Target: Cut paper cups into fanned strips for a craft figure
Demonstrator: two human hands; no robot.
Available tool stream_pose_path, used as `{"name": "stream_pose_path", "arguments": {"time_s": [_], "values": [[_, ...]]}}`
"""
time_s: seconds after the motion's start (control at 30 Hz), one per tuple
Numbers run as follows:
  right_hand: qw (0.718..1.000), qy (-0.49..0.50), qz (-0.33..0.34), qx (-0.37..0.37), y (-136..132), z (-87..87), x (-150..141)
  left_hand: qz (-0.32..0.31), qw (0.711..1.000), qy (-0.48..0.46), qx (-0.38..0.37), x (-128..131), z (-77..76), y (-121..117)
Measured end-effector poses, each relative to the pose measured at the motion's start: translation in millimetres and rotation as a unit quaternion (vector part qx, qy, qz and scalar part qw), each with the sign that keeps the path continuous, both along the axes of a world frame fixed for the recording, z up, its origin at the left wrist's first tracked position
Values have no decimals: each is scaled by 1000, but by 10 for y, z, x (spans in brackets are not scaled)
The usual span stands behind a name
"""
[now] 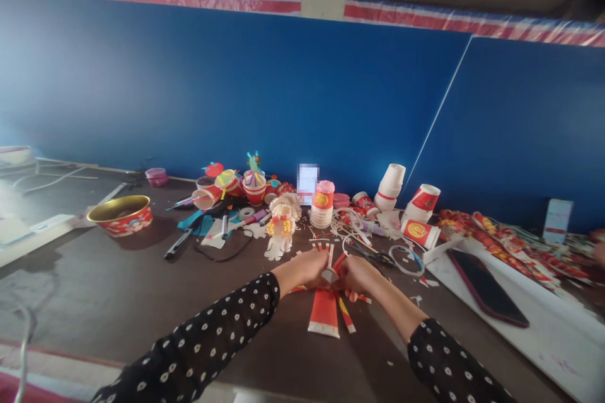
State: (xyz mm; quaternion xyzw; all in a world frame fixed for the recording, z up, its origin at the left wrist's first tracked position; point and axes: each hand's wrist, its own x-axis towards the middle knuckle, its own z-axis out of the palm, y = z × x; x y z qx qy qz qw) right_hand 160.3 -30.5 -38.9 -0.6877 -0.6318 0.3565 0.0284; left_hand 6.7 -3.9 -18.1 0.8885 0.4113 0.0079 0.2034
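A red paper cup (324, 312) cut into strips lies splayed out near the middle of the table, its pale round base between my hands. Closed fingers of my left hand (309, 267) grip it from the left. On the other side my right hand (358, 276) has its fingers curled at the cup's strips; the fingertips are partly hidden. One broad red strip and a narrower red and yellow one point towards me. Just beyond stands a white cut-paper figure (282, 227) with yellow trim. A stack of paper cups (322, 204) rises behind my hands.
To the left sits a red bowl (123, 217) with a gold inside. A utility knife (178, 244), markers and cups of craft pieces lie behind. On the right, a phone (486, 286) rests in a white tray (534, 334). Scissors (378, 258) and tape rolls lie near my right hand.
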Motion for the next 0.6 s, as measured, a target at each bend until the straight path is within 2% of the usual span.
{"name": "stream_pose_path", "arguments": {"time_s": [0.13, 0.23, 0.3, 0.4, 0.5, 0.6], "values": [[998, 7, -10, 61, -118, 30, 3, 17, 1000, -24, 8, -50, -58, 27], [993, -6, -30, 115, -188, 90, 79, 46, 996, -78, -16, -78, -140, 97], [984, -41, -65, 161, -211, 154, 200, 50, 993, -100, -36, -86, -184, 142], [958, -132, -135, 218, -217, 246, 425, 58, 992, -111, -30, -72, -214, 170], [938, -203, -164, 229, -209, 276, 570, 68, 991, -115, -7, -28, -217, 151], [936, -231, -159, 212, -189, 240, 597, 79, 991, -109, 11, 14, -222, 119]]}}
